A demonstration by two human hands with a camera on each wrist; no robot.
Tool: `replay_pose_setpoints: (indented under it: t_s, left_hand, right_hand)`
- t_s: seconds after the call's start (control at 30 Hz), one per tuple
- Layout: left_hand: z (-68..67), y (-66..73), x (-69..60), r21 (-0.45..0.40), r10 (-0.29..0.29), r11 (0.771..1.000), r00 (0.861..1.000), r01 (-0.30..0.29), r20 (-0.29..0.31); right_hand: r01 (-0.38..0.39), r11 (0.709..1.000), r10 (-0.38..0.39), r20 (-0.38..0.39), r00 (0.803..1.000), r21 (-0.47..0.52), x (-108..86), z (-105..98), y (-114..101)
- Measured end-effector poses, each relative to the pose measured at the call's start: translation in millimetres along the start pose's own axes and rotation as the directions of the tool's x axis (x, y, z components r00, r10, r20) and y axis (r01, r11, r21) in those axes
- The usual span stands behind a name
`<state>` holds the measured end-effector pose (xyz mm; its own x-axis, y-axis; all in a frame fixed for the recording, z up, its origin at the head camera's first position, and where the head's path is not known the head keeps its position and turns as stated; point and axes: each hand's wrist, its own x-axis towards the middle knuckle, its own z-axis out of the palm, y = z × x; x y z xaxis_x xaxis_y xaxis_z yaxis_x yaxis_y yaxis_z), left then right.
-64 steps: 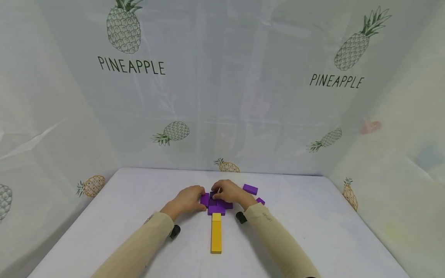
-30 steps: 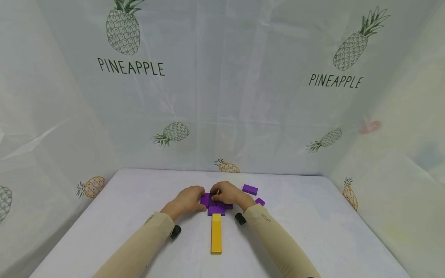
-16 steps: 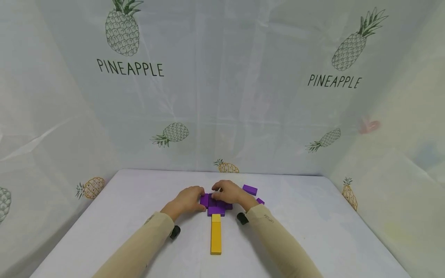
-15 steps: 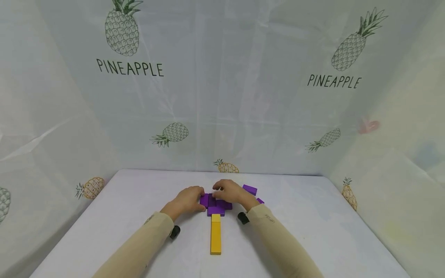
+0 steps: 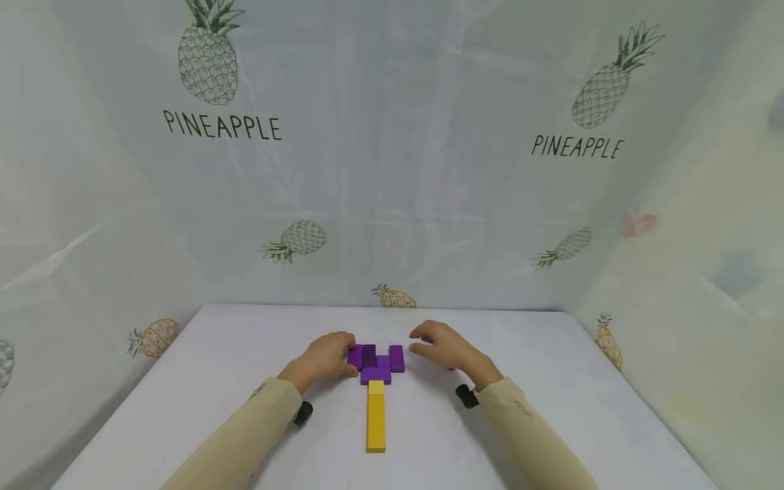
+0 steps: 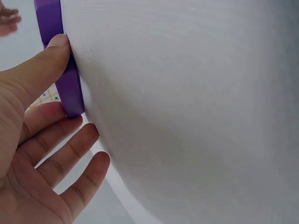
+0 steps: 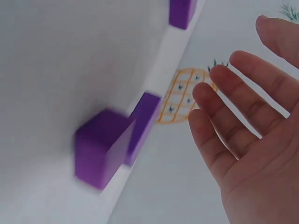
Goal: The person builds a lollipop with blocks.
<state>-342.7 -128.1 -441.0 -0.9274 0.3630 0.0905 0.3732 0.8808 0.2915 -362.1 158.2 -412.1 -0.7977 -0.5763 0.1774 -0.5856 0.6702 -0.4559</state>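
Observation:
My left hand [image 5: 324,355] pinches the leftmost purple block [image 5: 355,356] lengthwise. In the left wrist view the thumb lies at the near end of that purple block [image 6: 70,91], with fingertips at its far end. Beside it are a dark purple block [image 5: 369,355], a small purple block [image 5: 382,361], a crosswise purple block [image 5: 376,376] and an upright-lying purple block [image 5: 397,358] at the right. A small light yellow block [image 5: 376,387] and a long yellow block [image 5: 376,423] extend toward me. My right hand [image 5: 446,344] hovers right of the group, fingers extended, holding nothing.
Loose purple blocks, one small [image 7: 103,149] and one longer [image 7: 145,123], lie near my right hand, mostly hidden by it in the head view. The white table [image 5: 245,408] meets a pineapple-print curtain [image 5: 392,170] at its back and sides.
My right hand has left the purple group and moved right, over the loose blocks. The purple block at the group's right is now fully uncovered. My left hand stays at its block.

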Motion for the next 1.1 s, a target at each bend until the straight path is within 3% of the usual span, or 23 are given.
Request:
replay_pose_setpoints:
  t_s: [0.23, 0.43, 0.83, 1.1]
  left_hand:
    - [-2.0, 0.4, -3.4, -0.011, -0.018, 1.0, 1.0, 0.018, 0.003]
    - [-2.1, -0.3, -4.1, -0.012, -0.009, 1.0, 1.0, 0.009, 0.001]
    - [1.9, -2.9, -2.5, -0.022, -0.023, 0.999, 1.0, 0.023, 0.002]
    - [-0.1, -0.6, -1.7, -0.029, -0.007, 1.0, 1.0, 0.007, 0.001]
  right_hand:
    - [-0.012, 1.0, 0.012, -0.023, 1.0, -0.004, -28.3, -4, 13]
    - [0.036, 0.995, -0.039, -0.031, 0.999, -0.092, -45.0, -5, 23]
    - [0.083, 0.987, -0.088, -0.027, 0.996, -0.134, -56.2, -2, 33]
    - [0.036, 0.992, -0.039, -0.024, 0.999, -0.119, -62.2, -6, 35]
